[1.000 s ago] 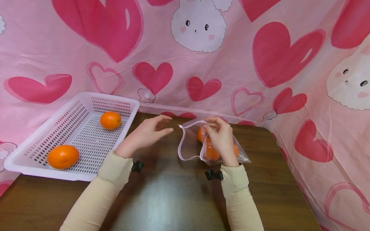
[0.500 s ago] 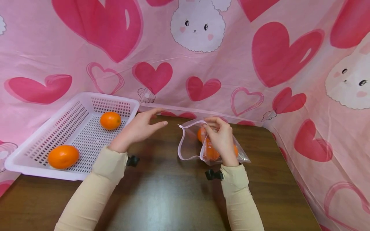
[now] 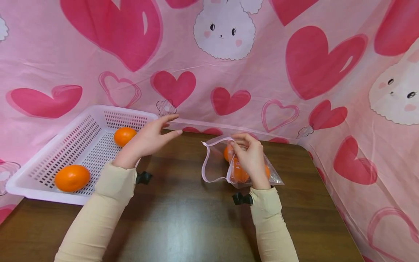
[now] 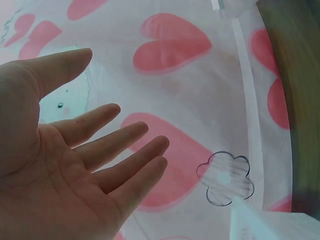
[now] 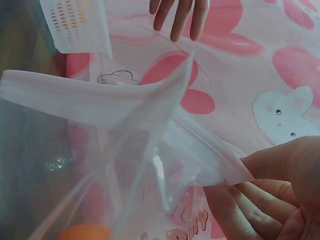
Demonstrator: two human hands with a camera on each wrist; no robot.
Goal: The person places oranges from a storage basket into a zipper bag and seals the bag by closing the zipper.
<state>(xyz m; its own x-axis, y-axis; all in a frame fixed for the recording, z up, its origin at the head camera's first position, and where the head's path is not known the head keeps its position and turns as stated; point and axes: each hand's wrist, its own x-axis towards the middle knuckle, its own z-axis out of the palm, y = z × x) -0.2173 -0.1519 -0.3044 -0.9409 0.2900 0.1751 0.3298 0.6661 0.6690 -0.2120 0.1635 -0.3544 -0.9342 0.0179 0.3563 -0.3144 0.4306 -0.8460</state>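
Note:
My right hand [image 3: 250, 156] pinches the rim of a clear zip bag [image 5: 220, 167] between thumb and fingers. The bag's mouth gapes toward the left, and several oranges [image 3: 240, 173] lie inside it, partly covered by the hand. With fingers spread and nothing held, my left hand [image 3: 147, 140] hovers by the right rim of the white plastic basket [image 3: 75, 199]. Its palm and straight fingers [image 4: 132, 135] fill much of the left wrist view. Two more oranges sit in the basket: one at the front [image 3: 72, 178], one at the back [image 3: 124, 136], partly behind the left hand.
Basket and bag stand on a dark wooden table [image 3: 183, 218]. A pink cloth [image 3: 203, 72] with hearts and rabbit faces hangs along the back and right side. The table's right edge runs down beyond the bag. Table surface lies between basket and bag.
My left hand has moved left, away from the bag's mouth toward the basket, and now overlaps the basket's right rim in the head view. The right hand and bag have stayed in place.

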